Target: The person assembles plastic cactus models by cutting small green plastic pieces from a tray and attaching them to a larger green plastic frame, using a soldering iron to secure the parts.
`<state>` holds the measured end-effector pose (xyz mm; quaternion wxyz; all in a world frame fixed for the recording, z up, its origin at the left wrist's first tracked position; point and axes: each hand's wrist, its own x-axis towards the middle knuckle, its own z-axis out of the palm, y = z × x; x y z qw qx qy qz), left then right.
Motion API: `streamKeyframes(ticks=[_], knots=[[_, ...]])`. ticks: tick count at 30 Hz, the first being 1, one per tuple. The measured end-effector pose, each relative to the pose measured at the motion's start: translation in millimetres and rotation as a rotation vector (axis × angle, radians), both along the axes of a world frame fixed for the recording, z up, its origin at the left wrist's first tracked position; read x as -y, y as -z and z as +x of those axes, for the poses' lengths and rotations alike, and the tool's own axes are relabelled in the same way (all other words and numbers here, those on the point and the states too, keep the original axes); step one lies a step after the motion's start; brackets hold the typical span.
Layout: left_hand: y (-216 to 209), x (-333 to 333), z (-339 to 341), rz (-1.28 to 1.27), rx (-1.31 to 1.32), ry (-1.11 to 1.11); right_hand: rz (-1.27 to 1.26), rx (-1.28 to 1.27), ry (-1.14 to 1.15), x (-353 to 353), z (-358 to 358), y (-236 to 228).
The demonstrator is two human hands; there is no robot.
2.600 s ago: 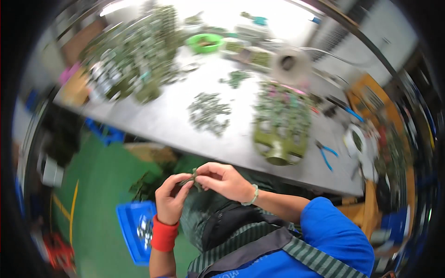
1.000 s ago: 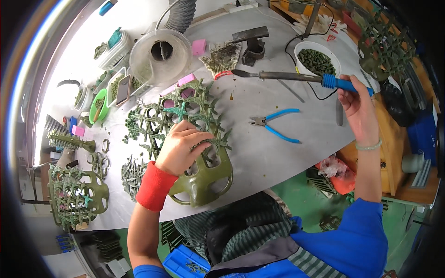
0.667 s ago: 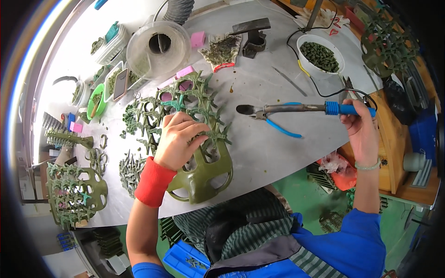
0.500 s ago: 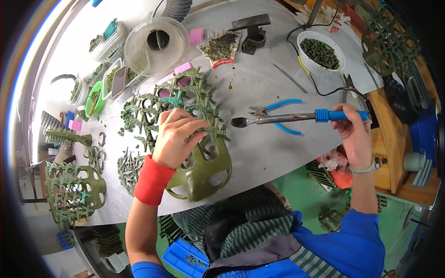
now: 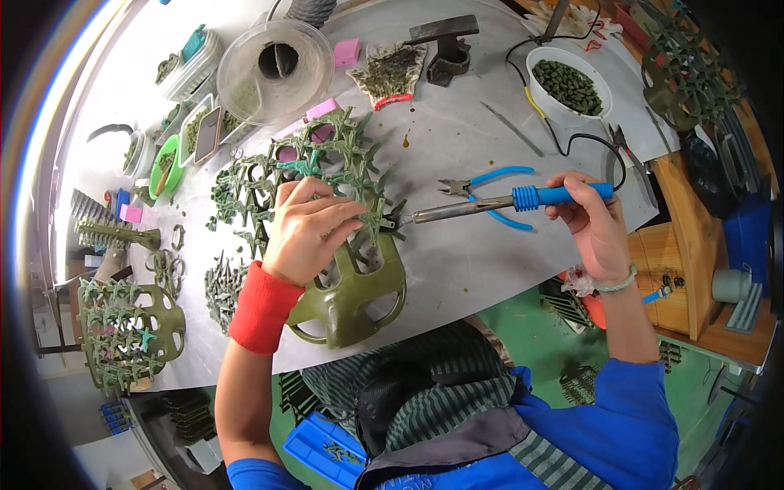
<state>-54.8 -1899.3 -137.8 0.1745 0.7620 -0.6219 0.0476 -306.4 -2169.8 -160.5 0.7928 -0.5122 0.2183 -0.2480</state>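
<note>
My right hand (image 5: 590, 220) grips the blue handle of a soldering iron (image 5: 469, 207), whose metal shaft points left. The tip meets the right side of an olive-green moulded frame (image 5: 347, 306) crowded with small branched green pieces (image 5: 343, 143). Over the middle of this frame my left hand (image 5: 306, 224) is closed, thumb and fingertips pinching a small green piece (image 5: 377, 219) at the frame's edge. A red wristband covers my left wrist. Just behind the iron lie blue-handled pliers (image 5: 490, 184), partly crossed by its shaft.
A white bowl of green pellets (image 5: 604, 75) stands far right, with the iron's cord beside it. Further back are a soiled glove (image 5: 388, 73) and a clear round cover (image 5: 237, 82). Loose grey-green pieces (image 5: 224, 294) and a second loaded frame (image 5: 171, 327) lie left.
My right hand has moved left, bringing the iron's tip from open table to the frame's right edge. My left hand has stayed nearly in place, still pinching at the frame.
</note>
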Motion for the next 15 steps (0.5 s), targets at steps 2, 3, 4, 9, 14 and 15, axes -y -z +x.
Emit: streamKeyframes(ticks=[2,3,4,9,14,15], knots=[[0.9,1.3,0.8,0.000,0.000,0.003,-0.004,0.002,-0.011,0.6,1.3,0.0],[0.5,1.0,1.0,0.002,-0.002,0.006,-0.009,0.008,-0.025,0.5,2.8,0.9],[0.5,0.6,1.1,0.003,-0.004,0.009,-0.014,0.013,-0.038,0.2,4.3,1.8],[1.6,1.4,2.1,-0.014,-0.007,0.028,-0.023,0.016,-0.046,-1.4,6.1,0.4],[1.5,1.2,2.3,-0.009,0.005,0.041,-0.052,0.023,-0.071,-1.0,7.1,-0.1],[1.5,1.5,1.9,-0.008,0.002,0.041,-0.061,0.018,-0.067,-0.9,7.0,-0.7]])
